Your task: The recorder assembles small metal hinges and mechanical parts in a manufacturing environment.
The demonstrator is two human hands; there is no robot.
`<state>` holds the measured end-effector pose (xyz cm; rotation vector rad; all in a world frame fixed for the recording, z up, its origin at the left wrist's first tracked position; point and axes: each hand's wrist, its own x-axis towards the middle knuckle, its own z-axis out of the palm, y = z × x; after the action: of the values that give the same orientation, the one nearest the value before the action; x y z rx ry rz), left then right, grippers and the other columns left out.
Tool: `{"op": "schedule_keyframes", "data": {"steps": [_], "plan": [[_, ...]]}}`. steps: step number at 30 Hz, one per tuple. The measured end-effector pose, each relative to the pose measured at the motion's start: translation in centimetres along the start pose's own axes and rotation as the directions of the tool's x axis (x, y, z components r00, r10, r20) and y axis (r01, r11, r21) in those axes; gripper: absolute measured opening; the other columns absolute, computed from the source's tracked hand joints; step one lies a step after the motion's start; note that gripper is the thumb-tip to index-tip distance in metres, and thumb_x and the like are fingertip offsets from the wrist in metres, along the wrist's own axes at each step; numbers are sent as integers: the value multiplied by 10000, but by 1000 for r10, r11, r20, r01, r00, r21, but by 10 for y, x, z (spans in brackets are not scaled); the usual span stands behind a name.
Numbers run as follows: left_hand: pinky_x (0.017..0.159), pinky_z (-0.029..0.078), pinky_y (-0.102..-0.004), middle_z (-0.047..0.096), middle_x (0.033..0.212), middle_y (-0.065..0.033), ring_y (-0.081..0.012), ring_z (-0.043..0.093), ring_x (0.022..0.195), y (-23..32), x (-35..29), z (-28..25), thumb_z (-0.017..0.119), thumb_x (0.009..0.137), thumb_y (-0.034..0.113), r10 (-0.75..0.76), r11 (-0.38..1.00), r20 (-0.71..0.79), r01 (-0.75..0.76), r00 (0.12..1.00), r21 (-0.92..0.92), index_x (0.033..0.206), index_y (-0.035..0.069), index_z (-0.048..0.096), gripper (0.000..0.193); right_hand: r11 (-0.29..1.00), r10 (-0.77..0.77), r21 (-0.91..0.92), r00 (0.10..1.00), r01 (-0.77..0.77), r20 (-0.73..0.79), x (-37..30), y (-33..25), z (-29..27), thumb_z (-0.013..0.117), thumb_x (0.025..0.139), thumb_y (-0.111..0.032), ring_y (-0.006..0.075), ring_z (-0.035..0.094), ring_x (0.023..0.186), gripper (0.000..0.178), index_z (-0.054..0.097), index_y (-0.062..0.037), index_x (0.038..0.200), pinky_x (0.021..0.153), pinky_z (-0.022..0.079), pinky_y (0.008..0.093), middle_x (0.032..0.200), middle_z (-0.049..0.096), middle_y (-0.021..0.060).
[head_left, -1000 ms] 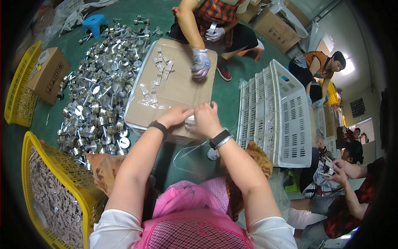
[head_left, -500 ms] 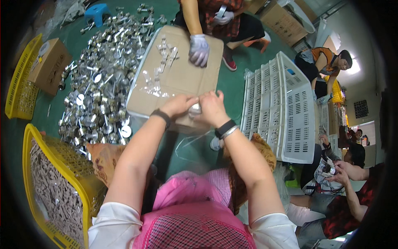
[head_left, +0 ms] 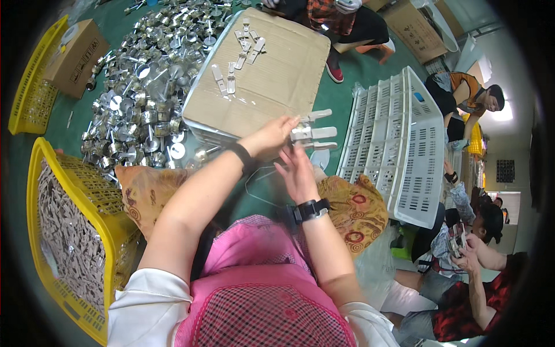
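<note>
My left hand (head_left: 270, 137) is closed at the near right corner of a flat cardboard sheet (head_left: 277, 69). It grips several small metal clips (head_left: 315, 133), whose pale flat tabs stick out to the right. Just below the clips is my right hand (head_left: 299, 176), its fingers apart and the fingertips close under them; whether they touch I cannot tell. More clips of the same kind (head_left: 252, 49) lie loose on the cardboard, toward its far left part.
Left of the cardboard spreads a large pile of shiny metal cups with handles (head_left: 151, 110). A yellow basket (head_left: 87, 191) full of flat strips stands at lower left. White plastic crates (head_left: 417, 156) rise on the right. A co-worker's gloved hand (head_left: 347, 5) shows beyond the cardboard.
My hands have shifted right, and the clips now stick out from my left hand. My right hand has opened out below them. The co-worker's gloved hand has left the cardboard. The view has shifted.
</note>
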<state>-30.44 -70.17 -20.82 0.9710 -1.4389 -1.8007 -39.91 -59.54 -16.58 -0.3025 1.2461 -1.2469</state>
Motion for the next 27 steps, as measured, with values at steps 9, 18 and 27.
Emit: {"op": "schedule_keyframes", "data": {"steps": [9, 18, 27], "plan": [[784, 472, -421, 638, 979, -227, -370, 625, 859, 78, -37, 35, 269, 956, 490, -171, 897, 64, 129, 983, 423, 1103, 28, 601, 587, 972, -193, 137, 981, 192, -11, 2, -48, -30, 589, 869, -342, 214, 616, 895, 378, 533, -35, 1084, 772, 498, 328, 927, 627, 85], [1049, 235, -334, 610, 1058, -101, -222, 442, 1166, 74, 38, 52, 236, 879, 680, 38, 971, 412, 64, 911, -230, 1066, 27, 615, 778, 999, 43, -19, 940, -39, 337, -73, -143, -37, 464, 855, -540, 114, 380, 553, 601, 474, -11, 1138, 474, 321, 228, 672, 428, 40], [732, 442, -258, 617, 756, -59, -130, 573, 688, 87, -14, 38, 419, 944, 435, 186, 972, 587, -59, 788, -228, 954, -28, 637, 512, 995, 89, 18, 931, -102, 353, -105, -190, -57, 484, 860, -566, 68, 316, 542, 750, 360, 59, 1255, 468, 281, 194, 676, 358, -2]]}}
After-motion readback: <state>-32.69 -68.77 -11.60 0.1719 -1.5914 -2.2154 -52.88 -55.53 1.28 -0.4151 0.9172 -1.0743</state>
